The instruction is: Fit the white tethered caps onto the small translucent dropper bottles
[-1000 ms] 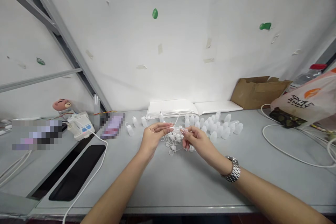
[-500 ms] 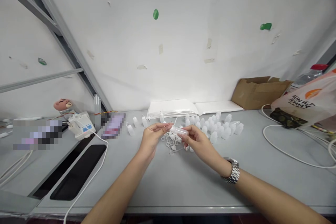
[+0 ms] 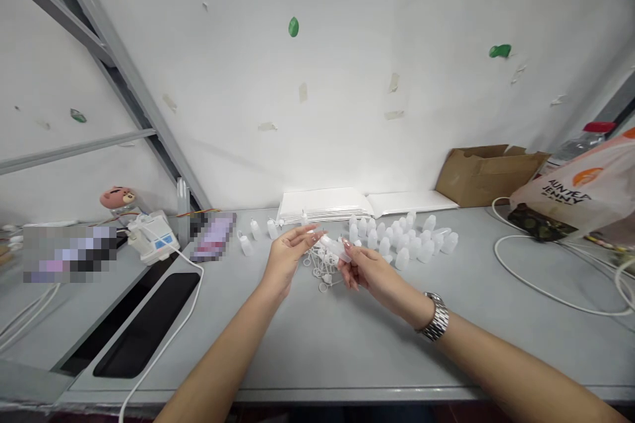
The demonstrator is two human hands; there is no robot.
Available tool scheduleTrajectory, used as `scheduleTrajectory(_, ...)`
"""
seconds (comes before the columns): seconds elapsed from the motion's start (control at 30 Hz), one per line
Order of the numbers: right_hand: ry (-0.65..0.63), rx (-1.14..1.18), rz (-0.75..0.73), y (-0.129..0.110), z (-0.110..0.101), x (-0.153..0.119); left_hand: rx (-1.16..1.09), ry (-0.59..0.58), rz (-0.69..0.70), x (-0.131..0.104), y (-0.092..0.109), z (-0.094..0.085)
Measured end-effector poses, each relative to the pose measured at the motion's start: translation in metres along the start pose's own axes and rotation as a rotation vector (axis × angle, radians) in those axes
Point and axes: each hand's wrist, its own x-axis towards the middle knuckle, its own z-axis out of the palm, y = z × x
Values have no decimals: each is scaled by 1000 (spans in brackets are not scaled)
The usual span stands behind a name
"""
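Note:
A small translucent squeeze bottle [image 3: 335, 248] is held tilted between my two hands, above the middle of the table. My right hand [image 3: 370, 272] grips its body between thumb and fingers. At its upper left end, my left hand [image 3: 286, 256] pinches the white tip; the fingers partly cover it, so I cannot tell whether a cap is seated there. Below lies a tangle of white ringed caps [image 3: 325, 271]. To the right stand many uncapped-looking translucent bottles [image 3: 401, 238]. Several bottles with tips fitted [image 3: 246, 244] stand to the left.
White flat sheets [image 3: 325, 201] lie against the wall, with a cardboard box [image 3: 491, 175] at the back right. Beside it are a plastic bag [image 3: 570, 192] and a white cable [image 3: 516, 294]. On the left sit a black tray-like panel [image 3: 146, 324], a power strip [image 3: 153, 238] and a blurred phone-like object [image 3: 214, 236].
The bottle has tilted more steeply, its right end dropping. My right-hand fingers have shifted their grip along it, and the left fingers have spread slightly while staying at the tip.

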Motion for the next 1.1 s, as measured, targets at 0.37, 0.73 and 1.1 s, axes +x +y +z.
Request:
scheduleTrajectory(0.37,28,227,-99,-6,-6,1,-19,-291,-294,-6,-3,3)
scheduleTrajectory(0.73,-13,139,-40,5,3,-1,-299,22,-14,-3,1,3)
scheduleTrajectory(1.1,16,47,-102,1,-2,1,-71,108,156,-5,1,4)
